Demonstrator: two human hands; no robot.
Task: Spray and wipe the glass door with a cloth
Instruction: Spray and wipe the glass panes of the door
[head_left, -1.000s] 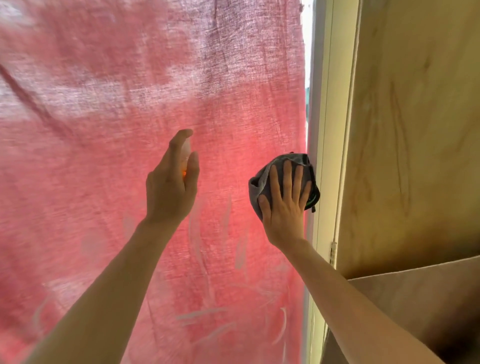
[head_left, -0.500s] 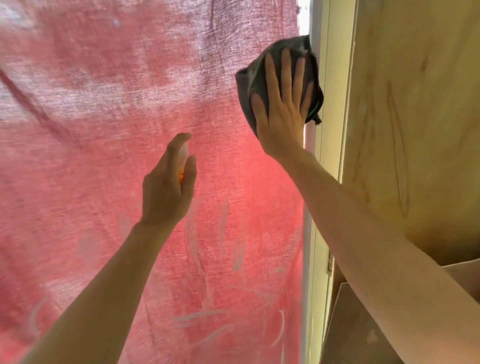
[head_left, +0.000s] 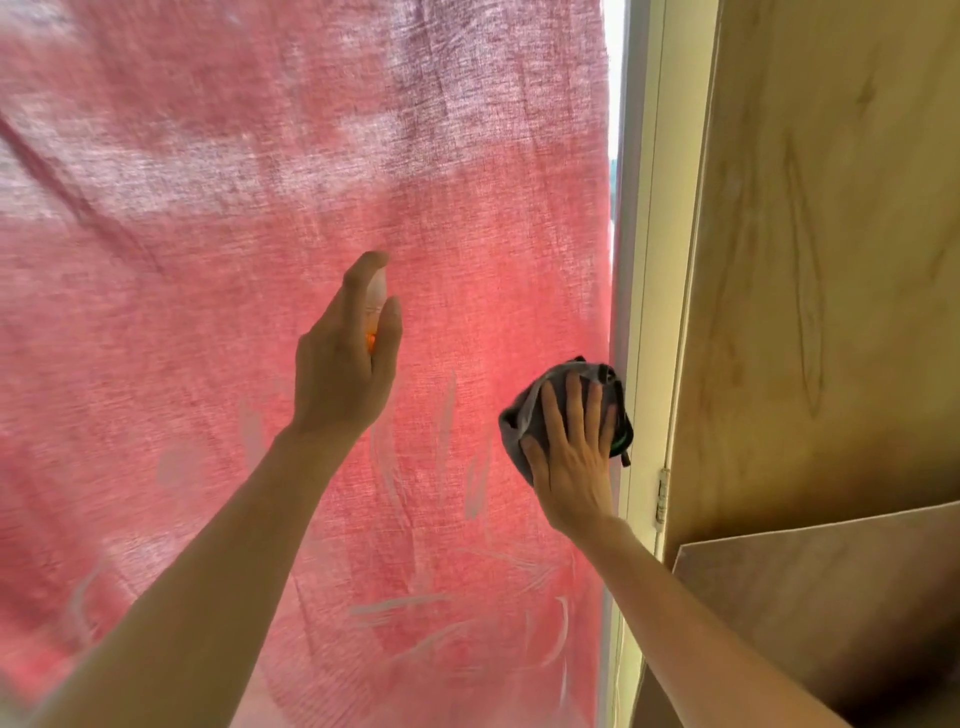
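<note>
Red curtain glows behind the glass door (head_left: 467, 519). Right hand (head_left: 571, 467), flat on the cloth (head_left: 524, 415), has swept down from the door's top right edge; left hand (head_left: 343, 374) still grips the bottle (head_left: 375, 296). Streaks remain below.

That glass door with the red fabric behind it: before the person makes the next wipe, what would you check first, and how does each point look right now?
1. Cloth flat against the glass door: ok, the right hand presses it with straight fingers.
2. Spray bottle in grip: ok, the left hand holds it, one finger on top.
3. Nozzle aimed at the glass: cannot tell, the hand hides it.
4. Streaks left to wipe: not ok, pale smears show lower down.
5. Cloth away from the door frame: not ok, its right edge sits at the frame.
</note>
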